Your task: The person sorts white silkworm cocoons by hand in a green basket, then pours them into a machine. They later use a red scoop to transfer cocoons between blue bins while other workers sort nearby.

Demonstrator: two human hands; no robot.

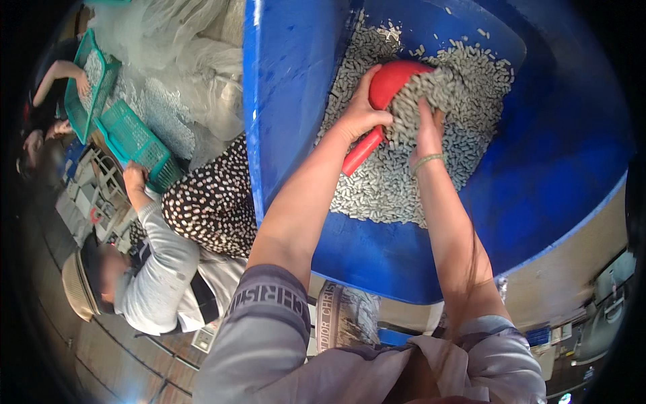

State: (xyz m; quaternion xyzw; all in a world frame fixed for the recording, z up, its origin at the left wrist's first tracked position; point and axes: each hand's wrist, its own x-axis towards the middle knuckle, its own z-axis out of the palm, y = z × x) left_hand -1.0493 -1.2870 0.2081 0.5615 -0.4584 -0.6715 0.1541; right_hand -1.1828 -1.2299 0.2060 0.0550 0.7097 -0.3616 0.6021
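My left hand [362,113] is closed around the rim of a red plastic scoop [396,75], its thumb across the near side. The scoop's short red handle [363,151] points down toward me. Grey, short rod-shaped pellets [420,101] are heaped at the scoop's mouth, slightly blurred. Against that heap lies my right hand [431,131], with its fingers stretched out and the tips partly hidden among pellets. A thin band circles the right wrist. More loose pellets [383,192] cover the bottom of a large blue tub [289,114] under both hands.
The tub's high walls surround my forearms. To the left, a co-worker in a straw hat [79,286] holds a green basket [138,145]. Another person's hand reaches into a second green basket [81,111]. Pale netting [208,74] lies beyond, with small white pieces beside it.
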